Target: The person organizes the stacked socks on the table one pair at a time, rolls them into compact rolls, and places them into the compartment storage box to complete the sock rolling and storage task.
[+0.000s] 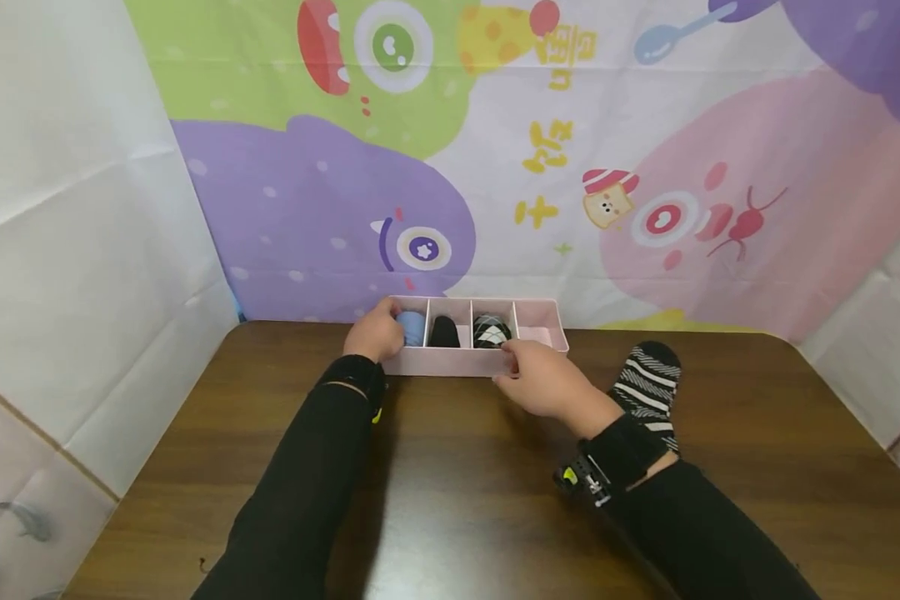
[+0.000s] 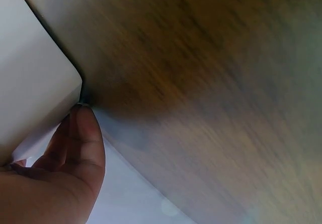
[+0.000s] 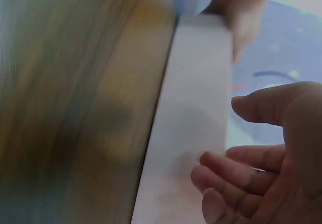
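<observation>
Pink box (image 1: 442, 362) lies along the far edge of the wood-grained surface (image 1: 457, 500), long axis left-right, room in front. The left hand (image 1: 377, 332) grips its left end; the right hand (image 1: 543, 377), thumb and fingers apart, is at its front wall. A striped sock (image 1: 648, 383) points toe-away; three fabric rolls (image 1: 491, 331) sit inside.

A long, pale pink box (image 1: 446, 362) with four compartments stood upright on the tabletop (image 1: 450, 500), its left end gripped by the left hand (image 1: 376, 332), the right hand (image 1: 543, 377) at its front wall. From the box's left, the compartments held a light-blue bundle (image 1: 412, 329), a black bundle (image 1: 444, 332) and a black-and-white argyle bundle (image 1: 491, 330). Right of the box lay a striped sock (image 1: 648, 385), partly hidden.
</observation>
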Demonstrator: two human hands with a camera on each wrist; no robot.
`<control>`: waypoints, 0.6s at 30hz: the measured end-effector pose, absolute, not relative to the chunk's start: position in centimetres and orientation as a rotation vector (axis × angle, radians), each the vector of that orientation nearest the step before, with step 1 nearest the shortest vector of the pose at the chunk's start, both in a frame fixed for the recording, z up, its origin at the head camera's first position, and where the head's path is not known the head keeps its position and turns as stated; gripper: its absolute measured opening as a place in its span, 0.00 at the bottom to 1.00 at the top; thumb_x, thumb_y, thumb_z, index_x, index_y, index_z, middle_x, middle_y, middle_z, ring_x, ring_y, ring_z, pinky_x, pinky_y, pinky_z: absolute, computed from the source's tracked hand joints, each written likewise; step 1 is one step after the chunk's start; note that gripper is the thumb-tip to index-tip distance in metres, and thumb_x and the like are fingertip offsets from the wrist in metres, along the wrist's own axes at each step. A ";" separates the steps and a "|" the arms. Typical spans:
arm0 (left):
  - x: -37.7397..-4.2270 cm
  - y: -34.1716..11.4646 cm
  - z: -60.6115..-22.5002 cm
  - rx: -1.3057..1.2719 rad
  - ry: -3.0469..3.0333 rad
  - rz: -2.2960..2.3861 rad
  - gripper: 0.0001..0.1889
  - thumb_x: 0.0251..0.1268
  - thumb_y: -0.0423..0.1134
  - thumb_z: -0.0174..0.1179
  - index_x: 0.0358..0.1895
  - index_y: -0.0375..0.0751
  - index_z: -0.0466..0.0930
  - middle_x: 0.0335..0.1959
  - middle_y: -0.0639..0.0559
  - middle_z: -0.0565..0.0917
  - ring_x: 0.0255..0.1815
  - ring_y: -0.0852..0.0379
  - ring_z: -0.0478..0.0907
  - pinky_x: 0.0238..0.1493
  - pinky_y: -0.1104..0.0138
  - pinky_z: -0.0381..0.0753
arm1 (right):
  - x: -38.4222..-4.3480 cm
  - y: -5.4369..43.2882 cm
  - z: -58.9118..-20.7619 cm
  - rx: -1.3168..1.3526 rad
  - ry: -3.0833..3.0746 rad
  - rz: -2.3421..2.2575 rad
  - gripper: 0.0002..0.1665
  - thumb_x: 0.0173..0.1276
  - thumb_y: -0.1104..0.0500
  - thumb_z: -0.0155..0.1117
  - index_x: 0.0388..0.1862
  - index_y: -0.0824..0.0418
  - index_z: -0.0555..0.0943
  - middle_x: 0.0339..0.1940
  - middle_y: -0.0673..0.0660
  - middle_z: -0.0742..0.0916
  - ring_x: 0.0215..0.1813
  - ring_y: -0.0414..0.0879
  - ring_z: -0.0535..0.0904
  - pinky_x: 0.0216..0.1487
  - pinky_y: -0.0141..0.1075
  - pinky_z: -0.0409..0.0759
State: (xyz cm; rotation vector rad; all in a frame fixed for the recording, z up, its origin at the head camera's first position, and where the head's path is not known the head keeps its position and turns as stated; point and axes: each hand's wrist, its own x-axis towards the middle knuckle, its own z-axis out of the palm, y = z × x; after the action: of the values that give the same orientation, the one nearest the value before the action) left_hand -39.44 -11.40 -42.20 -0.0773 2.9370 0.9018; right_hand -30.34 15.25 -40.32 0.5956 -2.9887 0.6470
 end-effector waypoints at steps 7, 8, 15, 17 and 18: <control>-39.7 -11.4 -42.0 -0.056 2.957 0.862 0.19 0.74 0.34 0.44 0.65 0.44 0.67 0.54 0.40 0.77 0.49 0.39 0.72 0.56 0.49 0.73 | -26.5 15.2 -39.0 0.672 -2.909 0.837 0.25 0.73 0.50 0.67 0.60 0.64 0.80 0.36 0.50 0.84 0.37 0.44 0.79 0.44 0.43 0.79; -39.7 -11.4 -42.0 -0.053 2.958 0.856 0.19 0.74 0.34 0.44 0.66 0.43 0.67 0.54 0.39 0.78 0.49 0.39 0.73 0.56 0.49 0.73 | -26.0 15.3 -38.7 0.685 -2.896 0.847 0.23 0.73 0.50 0.67 0.59 0.62 0.81 0.34 0.48 0.83 0.35 0.42 0.78 0.42 0.42 0.79; -39.7 -11.4 -42.1 -0.040 2.973 0.779 0.21 0.73 0.34 0.45 0.68 0.42 0.66 0.55 0.40 0.79 0.49 0.40 0.73 0.58 0.49 0.73 | -23.1 17.2 -37.4 0.668 -2.877 0.859 0.11 0.74 0.49 0.67 0.47 0.53 0.84 0.26 0.44 0.79 0.29 0.41 0.74 0.34 0.39 0.74; -39.6 -11.5 -42.0 -0.035 2.976 0.764 0.22 0.73 0.34 0.45 0.68 0.42 0.65 0.55 0.39 0.79 0.49 0.40 0.73 0.58 0.49 0.73 | -22.7 18.0 -37.3 0.644 -2.877 0.886 0.10 0.74 0.49 0.67 0.46 0.52 0.84 0.26 0.45 0.79 0.29 0.42 0.74 0.33 0.40 0.74; -39.6 -11.5 -41.9 -0.036 2.980 0.753 0.22 0.73 0.34 0.45 0.69 0.42 0.65 0.55 0.39 0.79 0.49 0.40 0.73 0.58 0.49 0.73 | -22.7 18.4 -37.4 0.622 -2.883 0.897 0.10 0.74 0.48 0.66 0.45 0.52 0.84 0.26 0.45 0.79 0.29 0.42 0.74 0.33 0.40 0.74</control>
State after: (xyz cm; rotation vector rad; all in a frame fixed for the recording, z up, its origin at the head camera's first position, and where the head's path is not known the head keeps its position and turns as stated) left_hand -39.58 -11.54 -41.92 -0.0363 2.9796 0.7526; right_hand -22.66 18.41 -37.44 0.6224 -2.8832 0.8972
